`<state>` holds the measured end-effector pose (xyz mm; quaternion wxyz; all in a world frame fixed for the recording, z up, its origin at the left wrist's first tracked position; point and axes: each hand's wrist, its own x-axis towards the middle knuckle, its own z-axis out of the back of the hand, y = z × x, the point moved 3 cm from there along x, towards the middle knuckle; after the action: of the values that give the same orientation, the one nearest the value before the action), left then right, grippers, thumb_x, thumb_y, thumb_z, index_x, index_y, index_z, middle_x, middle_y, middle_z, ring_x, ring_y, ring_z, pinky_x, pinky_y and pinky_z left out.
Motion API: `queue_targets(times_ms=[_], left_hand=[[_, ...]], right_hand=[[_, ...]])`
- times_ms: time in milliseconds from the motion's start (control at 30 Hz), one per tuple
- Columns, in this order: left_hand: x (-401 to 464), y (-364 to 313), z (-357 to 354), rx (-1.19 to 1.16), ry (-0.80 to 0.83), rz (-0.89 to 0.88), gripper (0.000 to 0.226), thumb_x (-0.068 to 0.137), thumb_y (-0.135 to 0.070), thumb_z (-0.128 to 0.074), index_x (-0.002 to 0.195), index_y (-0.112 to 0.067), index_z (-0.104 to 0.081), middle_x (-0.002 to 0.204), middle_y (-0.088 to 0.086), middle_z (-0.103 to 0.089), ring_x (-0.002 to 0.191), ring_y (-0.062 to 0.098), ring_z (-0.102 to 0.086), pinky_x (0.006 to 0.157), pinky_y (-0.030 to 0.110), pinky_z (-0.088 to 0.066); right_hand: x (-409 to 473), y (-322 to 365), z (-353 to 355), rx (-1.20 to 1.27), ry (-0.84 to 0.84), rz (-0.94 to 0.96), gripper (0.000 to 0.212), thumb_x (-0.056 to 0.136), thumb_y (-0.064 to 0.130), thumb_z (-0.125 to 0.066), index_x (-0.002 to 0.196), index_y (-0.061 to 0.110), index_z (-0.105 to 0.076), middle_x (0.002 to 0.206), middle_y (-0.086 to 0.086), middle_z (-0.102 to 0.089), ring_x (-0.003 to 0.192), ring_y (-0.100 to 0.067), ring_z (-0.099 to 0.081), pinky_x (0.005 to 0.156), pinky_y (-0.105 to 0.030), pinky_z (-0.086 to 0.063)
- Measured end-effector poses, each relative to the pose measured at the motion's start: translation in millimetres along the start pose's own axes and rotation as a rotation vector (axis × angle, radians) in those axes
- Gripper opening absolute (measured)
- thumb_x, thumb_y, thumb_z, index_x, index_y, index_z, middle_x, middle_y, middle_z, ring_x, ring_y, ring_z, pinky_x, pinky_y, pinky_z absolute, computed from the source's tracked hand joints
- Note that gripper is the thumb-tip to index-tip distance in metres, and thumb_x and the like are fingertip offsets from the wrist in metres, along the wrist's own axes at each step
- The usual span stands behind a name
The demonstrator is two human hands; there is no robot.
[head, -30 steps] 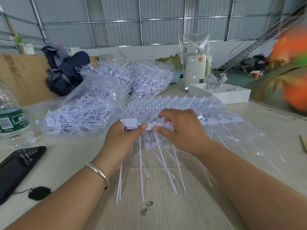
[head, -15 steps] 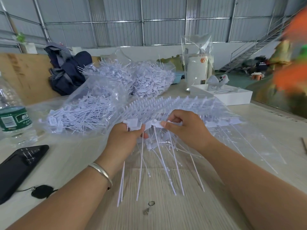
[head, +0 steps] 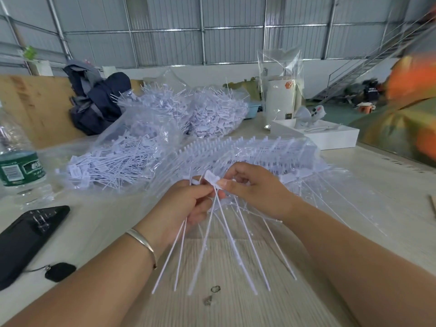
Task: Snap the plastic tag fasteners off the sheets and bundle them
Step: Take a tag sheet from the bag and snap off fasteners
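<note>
My left hand (head: 186,204) grips a small bunch of loose white tag fasteners (head: 179,251), their thin tails hanging down toward me. My right hand (head: 250,187) pinches the flat head of one white fastener (head: 211,178) and holds it against the left hand's bunch. More tails (head: 245,251) fan out below the right hand. Just behind both hands lies a stack of uncut fastener sheets (head: 247,152) in clear plastic, spread across the table.
A clear bag of loose fasteners (head: 113,161) lies at left, two fuller bags (head: 203,114) behind it. A water bottle (head: 18,168) and a black phone (head: 26,239) sit at far left. A white box (head: 330,135) stands back right. Bare wood tabletop (head: 212,308) lies near me.
My right hand has pulled one fastener free of the sheets and brought its head over to the left hand's bunch. Both hands have lifted slightly.
</note>
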<state>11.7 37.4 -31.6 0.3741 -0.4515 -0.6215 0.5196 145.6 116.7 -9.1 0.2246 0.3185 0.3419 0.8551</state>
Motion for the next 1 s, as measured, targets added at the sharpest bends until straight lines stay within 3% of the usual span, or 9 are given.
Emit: queue_targets(times_ms=[100,267,367,533,700,833,933,1000], left_hand=[[1,-1,2,-0.023,-0.011,0.067,0.019,0.095,-0.012,-0.051,0.080,-0.002,-0.056,0.054,0.001,-0.044,0.028,0.003,-0.023,0.030,0.012,-0.016],[1,-3,7,-0.114,-0.013,0.125,0.020,0.098,-0.022,-0.049,0.095,-0.007,-0.060,0.055,-0.003,-0.054,0.029,0.002,-0.025,0.028,0.013,-0.019],[2,-4,9,-0.148,-0.030,0.165,0.023,0.096,-0.028,-0.052,0.096,-0.007,-0.064,0.056,-0.003,-0.056,0.030,0.002,-0.026,0.028,0.013,-0.021],[2,-6,8,-0.160,0.003,0.227,0.037,0.098,-0.046,-0.043,0.094,-0.012,-0.057,0.043,-0.006,-0.033,0.027,0.003,-0.023,0.026,0.013,-0.016],[1,-12,11,-0.139,-0.085,0.110,0.047,0.094,-0.055,-0.043,0.107,-0.012,-0.057,0.048,-0.008,-0.027,0.035,0.002,-0.024,0.031,0.012,-0.022],[-2,-20,11,-0.295,-0.066,0.046,0.031,0.093,-0.038,-0.054,0.113,-0.014,-0.054,0.059,-0.006,-0.035,0.039,0.001,-0.028,0.030,0.010,-0.023],[-4,-23,10,-0.370,-0.027,0.024,0.013,0.085,-0.010,-0.058,0.091,-0.016,-0.048,0.063,-0.004,-0.039,0.039,0.001,-0.026,0.030,0.010,-0.015],[-3,-23,12,-0.332,-0.054,0.032,0.026,0.086,0.006,-0.050,0.075,-0.016,-0.041,0.060,-0.005,-0.036,0.038,0.001,-0.024,0.032,0.012,-0.010]], right_hand=[[0,1,3,-0.100,-0.070,-0.019,0.030,0.083,0.048,-0.065,0.087,0.018,-0.063,0.071,0.009,-0.051,0.071,-0.009,-0.050,0.070,-0.028,-0.041],[1,0,6,-0.135,-0.127,-0.024,0.030,0.080,0.048,-0.069,0.088,0.020,-0.062,0.075,0.008,-0.052,0.077,-0.012,-0.055,0.075,-0.032,-0.046],[2,-2,6,-0.155,-0.134,-0.028,0.028,0.079,0.047,-0.072,0.087,0.022,-0.061,0.072,0.013,-0.048,0.072,-0.006,-0.051,0.068,-0.027,-0.042],[1,-3,6,-0.180,-0.140,-0.020,0.029,0.079,0.045,-0.072,0.089,0.020,-0.061,0.069,0.014,-0.045,0.070,-0.008,-0.047,0.071,-0.029,-0.042],[1,-1,10,-0.195,-0.168,-0.040,0.032,0.080,0.046,-0.071,0.093,0.019,-0.061,0.069,0.014,-0.043,0.066,-0.005,-0.045,0.068,-0.024,-0.039],[1,-2,11,-0.194,-0.157,-0.062,0.033,0.081,0.045,-0.071,0.096,0.016,-0.061,0.070,0.014,-0.043,0.065,-0.004,-0.045,0.064,-0.024,-0.038],[1,-2,11,-0.166,-0.152,-0.078,0.034,0.080,0.044,-0.072,0.095,0.016,-0.061,0.066,0.013,-0.043,0.060,-0.004,-0.043,0.061,-0.022,-0.035],[1,-2,11,-0.149,-0.150,-0.086,0.033,0.080,0.043,-0.072,0.095,0.016,-0.061,0.064,0.013,-0.042,0.058,-0.004,-0.043,0.062,-0.023,-0.035]])
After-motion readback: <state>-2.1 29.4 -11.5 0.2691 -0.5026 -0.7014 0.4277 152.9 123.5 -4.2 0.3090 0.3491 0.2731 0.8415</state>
